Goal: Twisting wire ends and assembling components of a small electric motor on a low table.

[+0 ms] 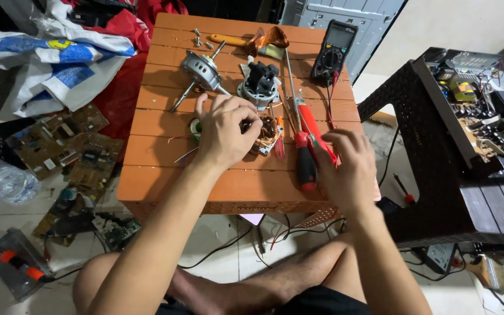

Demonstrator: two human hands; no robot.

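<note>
Over the stator (265, 135), curled hands (224, 131).

A slatted table (164, 146) of orange, matt plastic carries a dull grey metal motor housing (201, 69); just beside it lie shiny copper windings (266, 133) and a glossy red-handled screwdriver (306, 160).

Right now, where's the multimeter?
Head view: the multimeter lies at the table's far right corner, beyond the right hand, right of the motor.
</note>
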